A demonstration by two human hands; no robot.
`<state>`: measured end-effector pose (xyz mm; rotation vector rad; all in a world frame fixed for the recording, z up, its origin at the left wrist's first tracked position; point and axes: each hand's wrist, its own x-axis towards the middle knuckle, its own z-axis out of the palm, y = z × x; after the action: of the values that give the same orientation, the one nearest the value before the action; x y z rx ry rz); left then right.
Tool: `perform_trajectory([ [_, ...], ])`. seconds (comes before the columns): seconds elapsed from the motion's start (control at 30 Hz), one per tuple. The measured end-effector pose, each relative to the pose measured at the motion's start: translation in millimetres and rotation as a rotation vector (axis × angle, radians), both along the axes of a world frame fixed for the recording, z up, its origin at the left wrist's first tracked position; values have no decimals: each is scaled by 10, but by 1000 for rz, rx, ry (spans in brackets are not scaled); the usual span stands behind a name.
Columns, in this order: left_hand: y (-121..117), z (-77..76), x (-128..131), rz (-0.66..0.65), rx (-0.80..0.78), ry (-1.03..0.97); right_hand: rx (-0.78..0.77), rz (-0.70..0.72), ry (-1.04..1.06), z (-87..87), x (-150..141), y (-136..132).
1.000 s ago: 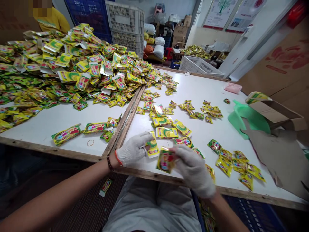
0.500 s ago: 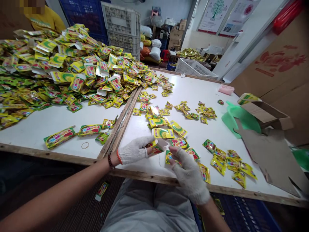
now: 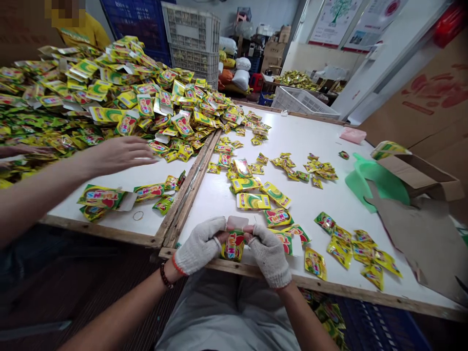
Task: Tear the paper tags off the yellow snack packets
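Observation:
In fingerless white gloves, my left hand (image 3: 204, 242) and my right hand (image 3: 268, 251) hold one small green and yellow candy box (image 3: 232, 246) between them at the table's front edge. Its pale end flap (image 3: 237, 223) stands up, with my fingertips pinching on either side of it. Just right of my right hand lies another box with an open flap (image 3: 287, 242). Beyond my hands are several flat boxes, among them a yellow one (image 3: 253, 201). A yellow candy packet (image 3: 315, 263) lies near the front edge, with more packets (image 3: 341, 242) to its right.
A large heap of boxes and packets (image 3: 142, 102) covers the left table. A co-worker's arm (image 3: 95, 163) reaches over that table. A wooden strip (image 3: 190, 190) divides the tables. At right are a green scoop (image 3: 376, 183), flat cardboard (image 3: 413, 234) and an open carton (image 3: 420, 170).
My hands have come together on the box, now held upright near the table edge. A co-worker's arm has entered from the left, and the boxes on the left table have shifted.

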<state>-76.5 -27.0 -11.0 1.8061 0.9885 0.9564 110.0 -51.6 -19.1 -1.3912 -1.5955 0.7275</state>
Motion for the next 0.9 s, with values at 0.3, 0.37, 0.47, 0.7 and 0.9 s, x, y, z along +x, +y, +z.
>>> perform_trajectory([
  [0.3,136,-10,-7,43,-165,-37,143,178,-83,35,11,165],
  [0.37,134,36,-12,8,-135,8,191,227,-129,83,10,132],
  [0.47,156,140,-14,-68,-151,28,159,219,-157,197,-8,104],
  [0.7,146,203,-69,-159,-14,161,91,242,-186,282,46,142],
  [0.9,20,272,-203,-346,371,304,302,450,-274,186,101,-28],
])
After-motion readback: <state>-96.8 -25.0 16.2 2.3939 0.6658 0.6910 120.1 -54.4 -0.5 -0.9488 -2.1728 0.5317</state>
